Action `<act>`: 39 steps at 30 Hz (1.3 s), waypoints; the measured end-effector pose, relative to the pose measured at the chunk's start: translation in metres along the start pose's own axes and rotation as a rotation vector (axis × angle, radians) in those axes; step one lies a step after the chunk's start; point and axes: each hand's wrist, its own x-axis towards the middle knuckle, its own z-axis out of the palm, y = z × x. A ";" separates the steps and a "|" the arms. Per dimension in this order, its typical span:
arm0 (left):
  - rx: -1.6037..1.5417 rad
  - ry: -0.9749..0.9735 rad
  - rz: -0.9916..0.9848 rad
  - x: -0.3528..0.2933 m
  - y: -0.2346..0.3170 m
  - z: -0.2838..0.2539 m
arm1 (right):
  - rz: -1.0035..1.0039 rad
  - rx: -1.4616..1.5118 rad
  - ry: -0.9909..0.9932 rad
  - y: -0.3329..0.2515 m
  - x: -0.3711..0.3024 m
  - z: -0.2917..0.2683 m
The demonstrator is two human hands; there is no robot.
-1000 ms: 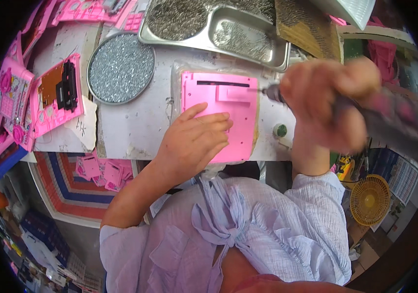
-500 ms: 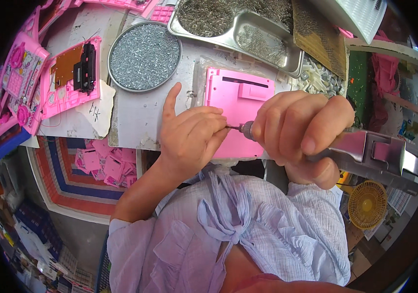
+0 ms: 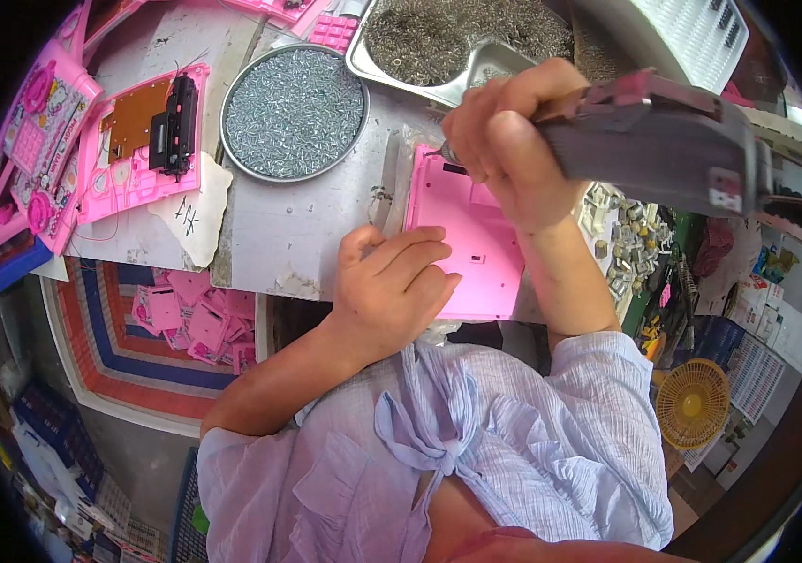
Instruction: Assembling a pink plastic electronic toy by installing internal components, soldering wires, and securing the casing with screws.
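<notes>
pink plastic panel point(image 3: 482, 235): flat, smooth, rectangular, dark-slotted

You have bright, fairly even light over the bench point(image 3: 274, 230), with glints on the metal tray point(image 3: 408, 89); the fisheye bends straight edges toward black corners, and the lower-left clutter point(image 3: 59, 436) looks soft.

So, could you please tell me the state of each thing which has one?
Right hand: closed around the power screwdriver.
Power screwdriver: held, tip at the pink housing's upper left corner; running or not, cannot tell.
Left hand: loosely curled over the housing's left side.
Pink housing: lying flat.
Pink shell at left: open, brown circuit board exposed.
Round metal dish: filled with screws.
Striped container: open, pink parts inside.
</notes>
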 end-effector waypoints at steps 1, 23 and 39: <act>0.013 -0.005 0.006 0.000 0.001 0.000 | -0.009 -0.066 0.001 0.003 0.000 0.000; 0.067 0.006 -0.030 -0.010 0.006 0.005 | 0.039 -0.039 -0.184 -0.013 -0.001 0.002; 0.044 0.035 -0.060 -0.009 0.005 0.006 | -0.006 -0.089 -0.002 0.002 0.000 0.003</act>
